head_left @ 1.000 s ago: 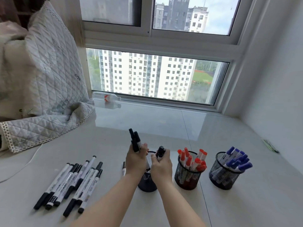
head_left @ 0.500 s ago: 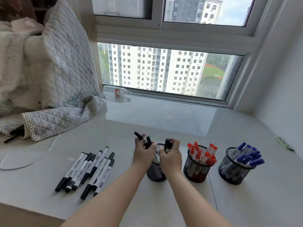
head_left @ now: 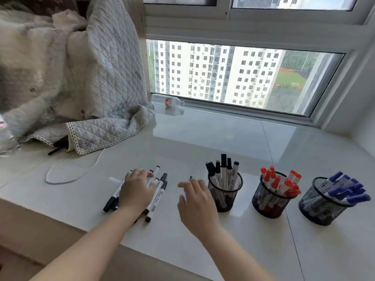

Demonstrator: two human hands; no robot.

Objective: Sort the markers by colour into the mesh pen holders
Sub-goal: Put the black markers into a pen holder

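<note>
Your left hand [head_left: 136, 192] covers the middle of the loose black markers [head_left: 157, 196], so their count and whether your fingers grip any cannot be told. A dark object [head_left: 57, 149] pokes from under the quilt [head_left: 105, 82], mostly hidden. The clear bottle [head_left: 6, 136] is cut off by the left edge, and print on the marker barrels is too small to read.

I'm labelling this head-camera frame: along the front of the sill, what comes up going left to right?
Loose black markers under the left hand → right hand → holder of black markers → holder of red markers → holder of blue markers.
</note>
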